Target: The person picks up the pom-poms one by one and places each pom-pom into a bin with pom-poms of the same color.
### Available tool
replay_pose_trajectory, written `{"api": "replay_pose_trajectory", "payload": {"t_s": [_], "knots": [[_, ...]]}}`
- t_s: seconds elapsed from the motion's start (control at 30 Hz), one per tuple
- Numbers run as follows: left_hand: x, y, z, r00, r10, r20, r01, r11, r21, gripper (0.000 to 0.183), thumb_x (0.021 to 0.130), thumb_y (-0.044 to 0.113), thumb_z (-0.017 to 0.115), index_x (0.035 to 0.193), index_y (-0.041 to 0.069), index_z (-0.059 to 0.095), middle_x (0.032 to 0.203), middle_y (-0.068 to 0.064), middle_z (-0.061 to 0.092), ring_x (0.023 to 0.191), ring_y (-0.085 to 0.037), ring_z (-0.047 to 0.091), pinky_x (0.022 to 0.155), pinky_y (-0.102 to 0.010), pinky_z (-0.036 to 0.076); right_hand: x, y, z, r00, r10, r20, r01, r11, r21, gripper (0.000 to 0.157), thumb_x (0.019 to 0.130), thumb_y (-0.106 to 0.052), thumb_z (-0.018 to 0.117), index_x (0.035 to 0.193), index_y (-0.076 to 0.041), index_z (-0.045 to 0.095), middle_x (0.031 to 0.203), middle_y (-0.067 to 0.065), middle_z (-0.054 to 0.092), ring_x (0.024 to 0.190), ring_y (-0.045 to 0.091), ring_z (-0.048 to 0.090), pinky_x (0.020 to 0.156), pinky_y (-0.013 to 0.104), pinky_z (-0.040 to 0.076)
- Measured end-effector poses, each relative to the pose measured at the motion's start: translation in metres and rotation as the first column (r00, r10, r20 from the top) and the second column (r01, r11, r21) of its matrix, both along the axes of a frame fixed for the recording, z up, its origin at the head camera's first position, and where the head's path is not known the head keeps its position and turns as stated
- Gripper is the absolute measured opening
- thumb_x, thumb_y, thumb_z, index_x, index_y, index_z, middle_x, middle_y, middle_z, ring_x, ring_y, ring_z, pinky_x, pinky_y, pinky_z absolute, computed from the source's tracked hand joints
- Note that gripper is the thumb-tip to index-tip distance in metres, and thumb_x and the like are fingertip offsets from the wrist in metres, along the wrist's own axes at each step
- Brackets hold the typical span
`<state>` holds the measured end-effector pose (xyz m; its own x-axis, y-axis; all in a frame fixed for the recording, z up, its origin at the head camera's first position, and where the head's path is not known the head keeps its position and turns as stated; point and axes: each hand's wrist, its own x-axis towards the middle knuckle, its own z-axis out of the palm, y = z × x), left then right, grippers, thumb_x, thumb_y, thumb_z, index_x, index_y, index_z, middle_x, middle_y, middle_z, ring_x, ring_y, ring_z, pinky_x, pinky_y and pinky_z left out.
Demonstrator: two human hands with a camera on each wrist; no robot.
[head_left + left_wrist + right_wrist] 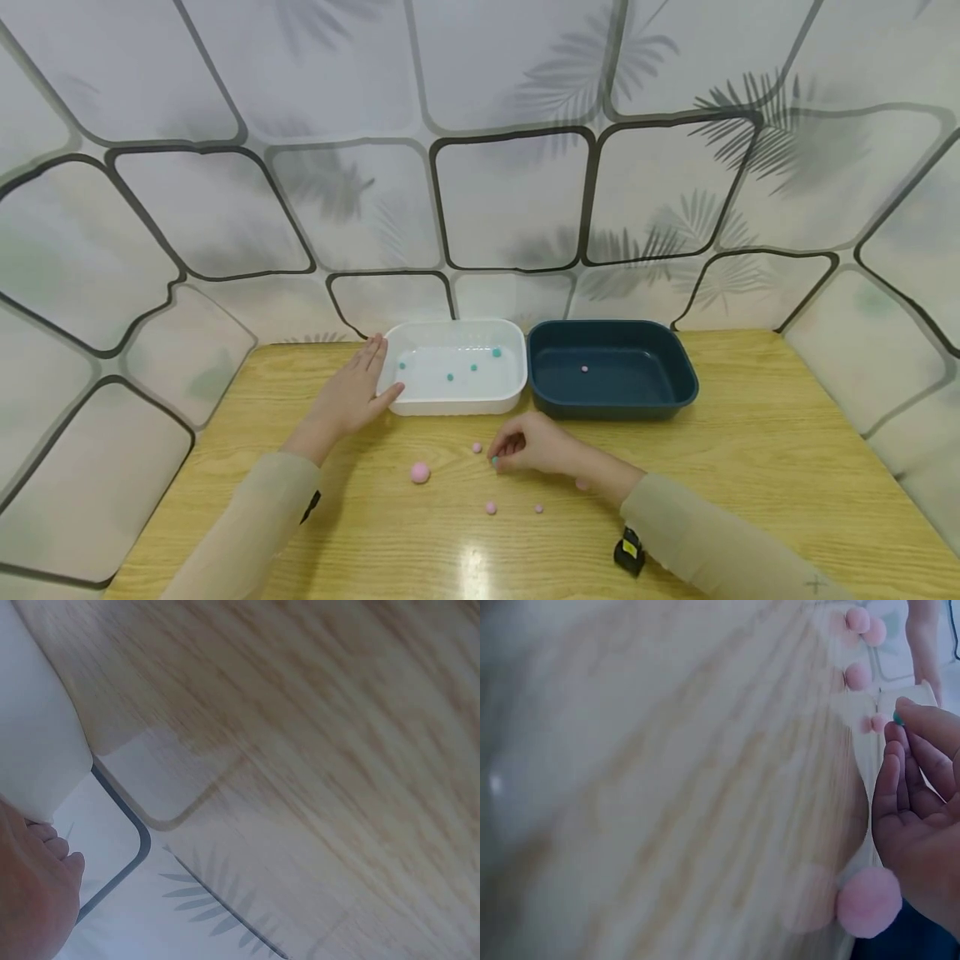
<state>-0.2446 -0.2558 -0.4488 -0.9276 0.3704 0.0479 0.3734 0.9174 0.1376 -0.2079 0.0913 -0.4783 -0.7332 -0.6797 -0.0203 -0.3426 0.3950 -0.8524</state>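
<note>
A person's right hand (538,446) pinches a small teal pom-pom (494,460) between thumb and fingers, in front of the right end of a white plastic bin (457,408). The left hand (351,402), fingers extended and unclenched, touches that bin's left end. Inside it lie four teal balls (450,377); before it, pink pom-poms (420,472) dot the wooden surface (750,400). Just right of it, a navy bin (615,411) holds one tiny pink ball (585,369).
</note>
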Motion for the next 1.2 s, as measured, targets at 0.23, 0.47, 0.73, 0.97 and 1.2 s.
{"api": "replay_pose_trajectory", "payload": {"t_s": [0.23,0.47,0.73,0.97,1.2], "knots": [[0.000,0.000,0.000,1.000,0.003,0.001,-0.003,1.000,-0.002,0.086,0.111,0.046,0.048,0.165,-0.012,0.014,0.176,-0.028,0.011,0.164,-0.044,0.015,0.135,-0.055,0.021,-0.001,-0.001,0.008,1.000,-0.014,0.012,0.015,1.000,-0.021,0.008,0.090,-0.006,0.084,0.098,-0.004,0.082,0.083,0.001,0.075,0.073,0.000,0.061,0.066,0.015,0.054],[0.000,0.000,0.000,1.000,-0.001,-0.001,0.001,1.000,-0.004,0.086,0.111,0.048,0.045,0.165,-0.011,0.013,0.176,-0.028,0.012,0.164,-0.045,0.015,0.135,-0.055,0.021,-0.004,-0.002,0.027,0.999,-0.023,-0.027,0.022,0.999,-0.034,0.008,0.091,-0.006,0.083,0.099,-0.003,0.082,0.086,0.002,0.076,0.076,0.000,0.062,0.069,0.016,0.055],[0.001,0.000,0.000,1.000,-0.003,-0.006,0.003,1.000,0.015,0.087,0.111,0.049,0.046,0.165,-0.012,0.015,0.175,-0.029,0.013,0.163,-0.046,0.018,0.134,-0.057,0.022,-0.010,-0.004,0.034,0.999,-0.031,-0.014,0.030,0.995,-0.097,0.011,0.093,-0.004,0.080,0.102,0.002,0.081,0.089,0.006,0.076,0.078,0.003,0.064,0.071,0.018,0.057],[0.001,0.000,0.001,1.000,0.001,0.000,-0.001,1.000,0.006,0.086,0.111,0.047,0.047,0.165,-0.012,0.014,0.175,-0.029,0.013,0.164,-0.045,0.016,0.134,-0.056,0.022,-0.015,-0.009,0.047,0.999,-0.042,-0.027,0.039,0.993,-0.113,0.014,0.095,-0.006,0.079,0.105,0.003,0.081,0.092,0.008,0.078,0.079,0.004,0.064,0.074,0.019,0.058],[0.001,0.000,0.001,1.000,0.003,0.000,-0.003,1.000,-0.002,0.086,0.111,0.047,0.046,0.165,-0.012,0.014,0.175,-0.028,0.013,0.164,-0.045,0.016,0.134,-0.056,0.022,-0.031,-0.011,0.057,0.993,-0.096,-0.073,0.090,0.993,-0.079,0.010,0.094,-0.006,0.080,0.103,-0.002,0.083,0.094,0.009,0.079,0.079,0.005,0.065,0.075,0.018,0.057]]}}
